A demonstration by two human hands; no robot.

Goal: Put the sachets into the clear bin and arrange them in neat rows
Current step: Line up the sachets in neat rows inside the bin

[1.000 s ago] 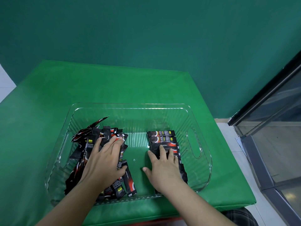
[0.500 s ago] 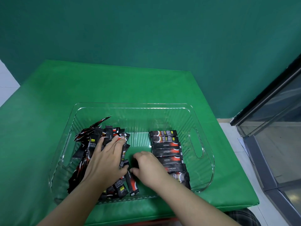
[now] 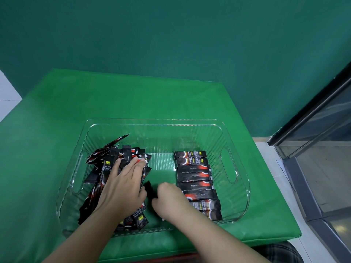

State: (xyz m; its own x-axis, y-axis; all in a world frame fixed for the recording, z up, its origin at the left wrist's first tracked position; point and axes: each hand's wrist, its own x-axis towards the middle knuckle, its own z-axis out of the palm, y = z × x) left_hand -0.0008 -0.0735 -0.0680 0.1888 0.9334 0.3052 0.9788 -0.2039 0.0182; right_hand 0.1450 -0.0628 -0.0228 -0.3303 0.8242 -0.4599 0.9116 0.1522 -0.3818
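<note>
The clear bin (image 3: 155, 123) stands on the green table. A loose heap of black-and-red sachets (image 3: 106, 168) fills its left side. A neat row of several sachets (image 3: 195, 179) lies flat along its right side. My left hand (image 3: 123, 186) rests flat on the heap with straight fingers. My right hand (image 3: 171, 200) sits in the middle of the bin, fingers curled round one black sachet (image 3: 150, 189) at the heap's edge.
The green table (image 3: 133, 95) extends beyond the bin on all sides. A dark green wall stands behind it. A glass door with a dark frame (image 3: 311, 118) is at the right, above pale floor tiles.
My right hand left the neat row, moved left to the heap's edge, and closed on one sachet. My left hand stayed on the heap.
</note>
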